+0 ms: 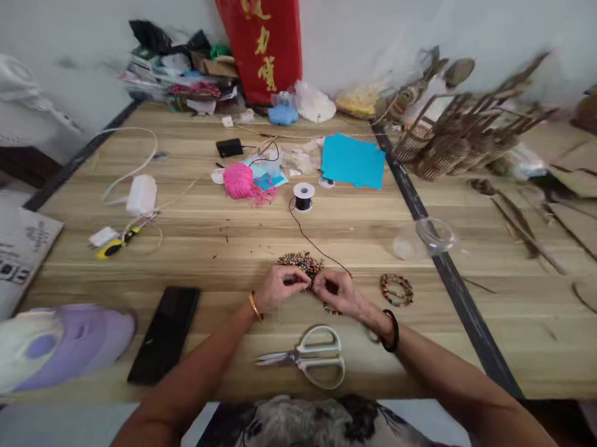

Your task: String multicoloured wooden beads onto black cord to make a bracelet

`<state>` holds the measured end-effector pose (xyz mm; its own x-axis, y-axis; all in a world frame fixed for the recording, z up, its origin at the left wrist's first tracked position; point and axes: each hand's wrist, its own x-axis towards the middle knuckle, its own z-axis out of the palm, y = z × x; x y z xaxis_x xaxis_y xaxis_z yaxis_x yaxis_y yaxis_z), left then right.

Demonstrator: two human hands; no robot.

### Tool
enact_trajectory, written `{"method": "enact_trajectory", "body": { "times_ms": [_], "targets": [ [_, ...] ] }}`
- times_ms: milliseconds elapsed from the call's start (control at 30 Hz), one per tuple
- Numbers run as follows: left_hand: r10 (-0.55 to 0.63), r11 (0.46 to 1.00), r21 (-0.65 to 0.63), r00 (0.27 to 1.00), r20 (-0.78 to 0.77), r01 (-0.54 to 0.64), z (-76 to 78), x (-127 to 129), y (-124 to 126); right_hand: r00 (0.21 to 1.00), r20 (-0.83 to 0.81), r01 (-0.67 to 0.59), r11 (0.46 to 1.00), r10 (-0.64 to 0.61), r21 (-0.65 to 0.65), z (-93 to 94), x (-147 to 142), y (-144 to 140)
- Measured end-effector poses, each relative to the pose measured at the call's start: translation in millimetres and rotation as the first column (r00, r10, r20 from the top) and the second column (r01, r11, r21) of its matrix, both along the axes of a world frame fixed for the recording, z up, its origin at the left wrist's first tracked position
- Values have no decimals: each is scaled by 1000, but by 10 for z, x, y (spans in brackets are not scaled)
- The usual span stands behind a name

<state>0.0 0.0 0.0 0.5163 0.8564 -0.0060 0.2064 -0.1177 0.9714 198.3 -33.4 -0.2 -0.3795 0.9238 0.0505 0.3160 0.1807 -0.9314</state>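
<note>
My left hand (282,286) is closed in a pinch just in front of a pile of small multicoloured beads (300,260). What sits between its fingertips is too small to make out. Almost touching it, my right hand (339,293) pinches too. A thin black cord (312,239) runs from a white spool (304,190) to this hand. A short row of strung beads (332,309) shows beneath the right palm, partly hidden. Right of that hand lies a coiled beaded bracelet (397,290). Scissors with white handles (319,357) lie nearer to me.
A black phone (164,334) and a purple-and-white plush item (79,345) lie to the left. Pink yarn (239,180), blue sheets (354,160) and a clear round container (435,235) are farther off. A yellow cutter (110,248) lies at left, woven wooden pieces (449,135) at right.
</note>
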Motion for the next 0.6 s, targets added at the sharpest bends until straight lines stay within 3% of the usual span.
{"method": "enact_trajectory", "body": {
  "times_ms": [600],
  "targets": [
    [-8, 1000, 8, 1000, -8, 8, 31, -13, -6, 1000, -9, 20, 1000, -20, -17, -55, 2, -1]
  ]
}}
